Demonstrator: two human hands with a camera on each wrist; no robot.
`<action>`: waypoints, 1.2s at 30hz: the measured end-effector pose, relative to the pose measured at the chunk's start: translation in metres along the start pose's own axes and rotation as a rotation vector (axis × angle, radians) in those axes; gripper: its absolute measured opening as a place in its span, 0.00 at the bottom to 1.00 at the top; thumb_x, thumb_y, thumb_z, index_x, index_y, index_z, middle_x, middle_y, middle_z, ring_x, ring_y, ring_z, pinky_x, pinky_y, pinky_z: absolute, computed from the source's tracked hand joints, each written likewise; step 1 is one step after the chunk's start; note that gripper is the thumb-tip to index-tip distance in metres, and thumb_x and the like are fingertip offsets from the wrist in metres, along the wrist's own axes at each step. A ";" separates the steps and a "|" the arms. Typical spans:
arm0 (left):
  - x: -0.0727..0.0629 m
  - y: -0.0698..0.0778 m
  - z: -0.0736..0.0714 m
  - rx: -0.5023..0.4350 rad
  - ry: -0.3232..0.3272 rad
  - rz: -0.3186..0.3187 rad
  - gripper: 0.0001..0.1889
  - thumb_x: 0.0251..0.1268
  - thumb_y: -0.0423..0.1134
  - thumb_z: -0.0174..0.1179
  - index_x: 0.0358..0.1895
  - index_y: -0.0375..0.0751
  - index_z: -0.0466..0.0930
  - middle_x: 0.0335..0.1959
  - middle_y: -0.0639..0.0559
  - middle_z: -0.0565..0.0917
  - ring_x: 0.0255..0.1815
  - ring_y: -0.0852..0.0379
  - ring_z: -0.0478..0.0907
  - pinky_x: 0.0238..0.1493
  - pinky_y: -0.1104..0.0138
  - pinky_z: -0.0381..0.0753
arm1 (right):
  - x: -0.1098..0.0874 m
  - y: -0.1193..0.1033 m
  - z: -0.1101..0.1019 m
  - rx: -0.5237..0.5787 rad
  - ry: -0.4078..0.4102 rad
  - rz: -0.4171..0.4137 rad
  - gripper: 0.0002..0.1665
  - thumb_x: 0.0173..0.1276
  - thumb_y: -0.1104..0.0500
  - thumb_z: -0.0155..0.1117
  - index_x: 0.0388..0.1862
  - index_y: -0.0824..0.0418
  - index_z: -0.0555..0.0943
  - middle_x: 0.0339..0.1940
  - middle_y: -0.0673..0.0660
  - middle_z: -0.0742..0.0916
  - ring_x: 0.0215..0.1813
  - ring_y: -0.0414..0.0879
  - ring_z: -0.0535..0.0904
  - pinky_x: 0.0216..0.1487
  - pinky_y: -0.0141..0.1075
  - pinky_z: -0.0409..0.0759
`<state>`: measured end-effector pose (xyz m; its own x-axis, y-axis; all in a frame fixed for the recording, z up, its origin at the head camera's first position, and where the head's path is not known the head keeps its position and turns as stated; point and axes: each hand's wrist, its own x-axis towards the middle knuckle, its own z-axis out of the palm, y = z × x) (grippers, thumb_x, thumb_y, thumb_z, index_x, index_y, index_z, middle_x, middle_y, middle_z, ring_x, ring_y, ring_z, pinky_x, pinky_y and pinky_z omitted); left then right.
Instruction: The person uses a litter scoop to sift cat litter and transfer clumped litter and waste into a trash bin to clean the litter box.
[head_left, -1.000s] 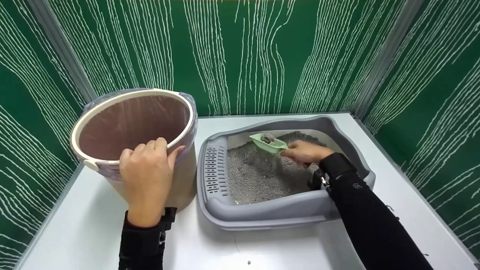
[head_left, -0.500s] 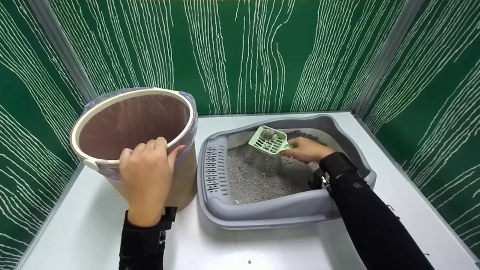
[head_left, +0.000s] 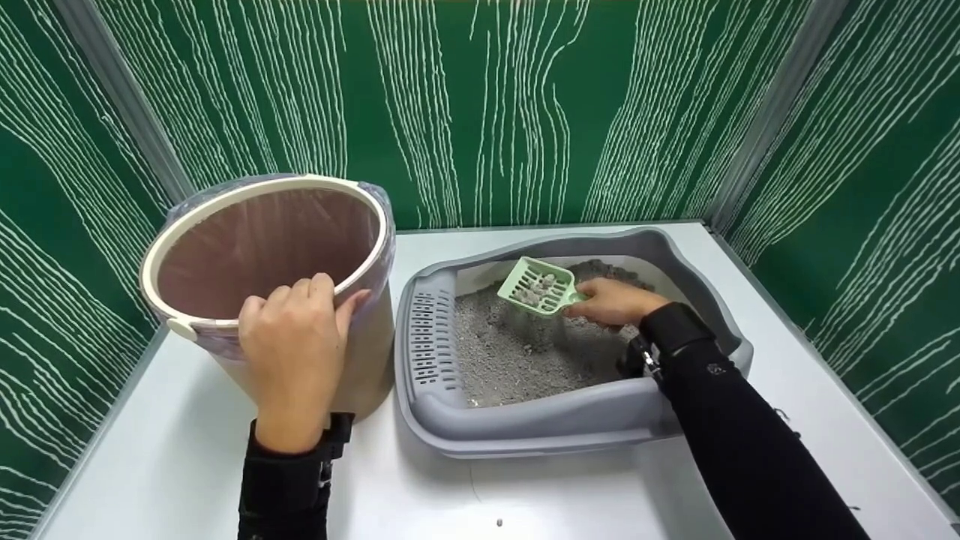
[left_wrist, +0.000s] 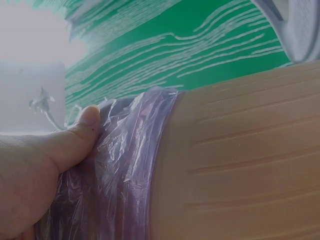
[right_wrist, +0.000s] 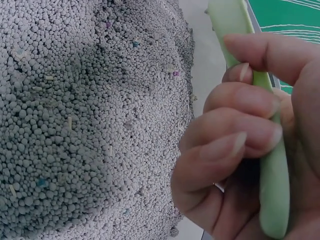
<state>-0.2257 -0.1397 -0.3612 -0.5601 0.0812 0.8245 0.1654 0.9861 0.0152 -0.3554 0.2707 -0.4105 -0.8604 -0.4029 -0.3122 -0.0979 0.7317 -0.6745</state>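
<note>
My left hand (head_left: 296,345) grips the near rim of a beige trash bin (head_left: 367,375), fingers over the edge and thumb outside. In the left wrist view, that thumb presses on the purple plastic liner (left_wrist: 130,150) folded over the bin's rim. With curled fingers, my right hand (head_left: 619,302) holds the handle of a green slotted litter scoop (head_left: 541,307). Several grey clumps (head_left: 538,286) lie in the scoop, which hangs above the grey cat litter (head_left: 510,360). The right wrist view has the fingers wrapped round the scoop handle (right_wrist: 274,200).
A grey litter box (head_left: 525,431) with a slotted step at its left holds the litter. It stands close to the bin on a white table (head_left: 420,502). Green, white-striped panels (head_left: 510,112) rise behind and at both sides. A small pellet (head_left: 499,523) lies near the front.
The scoop has turned from edge-on to show its slotted bed, and its clumps have shifted and spread lower in it. The left hand has stayed on the bin rim.
</note>
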 end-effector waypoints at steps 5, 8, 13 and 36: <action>0.001 0.000 -0.001 0.003 -0.004 0.003 0.24 0.63 0.51 0.78 0.32 0.32 0.79 0.24 0.37 0.84 0.24 0.37 0.79 0.29 0.51 0.69 | -0.001 -0.001 0.001 -0.008 -0.006 -0.014 0.22 0.81 0.55 0.61 0.63 0.71 0.79 0.21 0.45 0.72 0.19 0.34 0.63 0.22 0.28 0.65; 0.000 0.000 -0.001 0.004 -0.003 0.000 0.24 0.62 0.50 0.78 0.32 0.31 0.80 0.24 0.37 0.84 0.24 0.37 0.79 0.29 0.51 0.69 | 0.000 -0.002 0.002 -0.006 -0.012 -0.007 0.22 0.79 0.55 0.62 0.62 0.72 0.80 0.21 0.45 0.73 0.19 0.34 0.63 0.22 0.28 0.66; -0.001 -0.001 -0.001 -0.001 0.000 0.001 0.24 0.62 0.50 0.79 0.32 0.32 0.79 0.25 0.37 0.84 0.24 0.37 0.79 0.30 0.50 0.69 | 0.003 -0.002 0.003 -0.021 -0.088 0.015 0.22 0.77 0.57 0.61 0.60 0.73 0.81 0.21 0.45 0.73 0.19 0.34 0.63 0.22 0.28 0.65; 0.000 0.002 -0.001 -0.008 -0.026 -0.012 0.24 0.63 0.51 0.77 0.33 0.31 0.80 0.25 0.36 0.84 0.25 0.37 0.80 0.30 0.50 0.70 | -0.019 -0.096 -0.056 -0.217 -0.101 -0.026 0.19 0.77 0.48 0.67 0.56 0.60 0.86 0.38 0.52 0.86 0.30 0.41 0.74 0.33 0.32 0.74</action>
<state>-0.2249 -0.1379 -0.3609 -0.5828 0.0735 0.8093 0.1652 0.9858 0.0294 -0.3581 0.2389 -0.3022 -0.8028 -0.4679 -0.3695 -0.2335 0.8170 -0.5273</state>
